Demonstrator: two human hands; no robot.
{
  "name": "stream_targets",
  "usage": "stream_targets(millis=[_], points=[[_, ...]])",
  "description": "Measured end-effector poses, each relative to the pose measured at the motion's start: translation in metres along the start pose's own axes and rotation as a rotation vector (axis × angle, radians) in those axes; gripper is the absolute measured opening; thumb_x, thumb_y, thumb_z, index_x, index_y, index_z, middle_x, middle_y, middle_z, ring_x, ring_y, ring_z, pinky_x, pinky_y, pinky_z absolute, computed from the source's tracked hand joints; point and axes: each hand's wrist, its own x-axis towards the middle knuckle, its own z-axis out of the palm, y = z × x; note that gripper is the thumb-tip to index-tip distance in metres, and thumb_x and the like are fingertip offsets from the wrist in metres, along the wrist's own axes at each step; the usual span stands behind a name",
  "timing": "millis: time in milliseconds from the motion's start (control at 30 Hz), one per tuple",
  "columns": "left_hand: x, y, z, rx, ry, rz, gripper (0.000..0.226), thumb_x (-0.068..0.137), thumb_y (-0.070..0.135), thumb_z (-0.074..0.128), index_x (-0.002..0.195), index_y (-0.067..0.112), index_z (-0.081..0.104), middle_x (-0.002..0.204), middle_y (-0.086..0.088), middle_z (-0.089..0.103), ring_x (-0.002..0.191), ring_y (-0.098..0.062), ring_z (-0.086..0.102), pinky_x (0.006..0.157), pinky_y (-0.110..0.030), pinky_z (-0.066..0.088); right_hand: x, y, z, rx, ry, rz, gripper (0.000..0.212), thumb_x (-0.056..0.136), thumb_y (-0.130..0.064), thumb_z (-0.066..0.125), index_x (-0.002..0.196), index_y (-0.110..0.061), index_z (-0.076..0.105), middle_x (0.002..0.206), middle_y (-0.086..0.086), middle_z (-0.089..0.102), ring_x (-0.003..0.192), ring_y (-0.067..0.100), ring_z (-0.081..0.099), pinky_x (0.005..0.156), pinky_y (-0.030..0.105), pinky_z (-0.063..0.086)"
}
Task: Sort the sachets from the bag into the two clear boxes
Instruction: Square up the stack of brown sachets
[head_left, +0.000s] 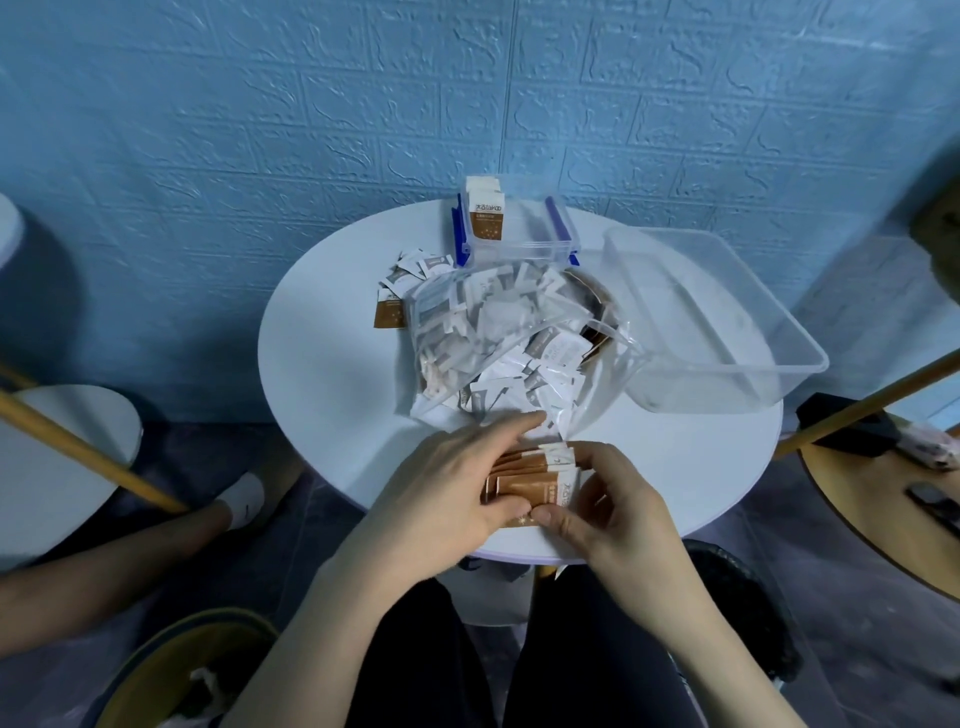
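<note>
A clear plastic bag (498, 332) full of white-and-brown sachets lies in the middle of the round white table (332, 374). Near the front edge, both hands hold a stack of brown sachets (535, 480): my left hand (447, 493) grips its left side, my right hand (613, 509) pinches its right side. A small clear box with blue clips (514, 244) stands at the back, with several sachets upright in its left end. A large clear box (727, 332) lies tilted at the right, holding no sachets.
Loose sachets (405, 286) lie left of the bag. A brown dish (597, 317) sits partly under the bag. Another person's leg and shoe (244, 504) are at the left, with wooden poles (88, 447) and other round tables around.
</note>
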Motion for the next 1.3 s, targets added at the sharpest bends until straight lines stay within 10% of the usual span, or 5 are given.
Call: stream_targets(millis=[133,300,500,933,1300], points=[[-0.015,-0.009,0.01,0.108,0.131,-0.025,0.079,0.071,0.042,0.08,0.141,0.039,0.043,0.104,0.012,0.056,0.1,-0.012,0.053,0.087,-0.025,0.039,-0.004,0.003,0.001,0.021,-0.02,-0.01,0.05,0.074,-0.003,0.077,0.102,-0.038,0.056,0.073,-0.023,0.055,0.061,0.004,0.05,0.059,0.009,0.037],[-0.018,-0.008,0.014,-0.089,0.092,-0.048,0.076,0.077,0.031,0.079,0.135,0.051,0.035,0.127,0.023,0.054,0.107,0.001,0.054,0.087,-0.028,0.051,-0.005,0.002,0.007,0.023,0.005,-0.062,0.052,0.074,0.0,0.077,0.102,-0.04,0.057,0.084,-0.02,0.054,0.066,0.008,0.052,0.062,0.01,0.038],[-0.008,-0.013,0.014,-0.198,0.004,-0.046,0.085,0.076,0.025,0.08,0.134,0.059,0.028,0.112,0.036,0.05,0.067,0.003,0.049,0.067,-0.016,0.041,-0.004,0.003,-0.001,-0.044,0.068,-0.083,0.048,0.07,-0.008,0.083,0.099,-0.035,0.056,0.101,-0.021,0.047,0.065,0.01,0.053,0.062,0.008,0.04],[-0.008,-0.023,0.022,-0.304,-0.003,-0.213,0.077,0.071,0.023,0.084,0.119,0.064,0.04,0.088,0.009,0.061,0.071,-0.006,0.058,0.074,-0.029,0.053,0.0,0.001,-0.007,-0.045,-0.057,-0.011,0.05,0.074,-0.014,0.08,0.112,-0.039,0.059,0.108,-0.019,0.065,0.103,0.002,0.058,0.086,0.017,0.043],[-0.012,-0.013,0.023,-0.187,0.003,-0.138,0.059,0.074,0.024,0.081,0.123,0.039,0.053,0.103,0.035,0.051,0.094,0.008,0.055,0.083,-0.008,0.044,0.001,0.006,-0.008,-0.113,-0.095,-0.06,0.057,0.072,-0.01,0.08,0.105,-0.05,0.055,0.107,-0.022,0.063,0.105,0.0,0.056,0.088,0.014,0.04]])
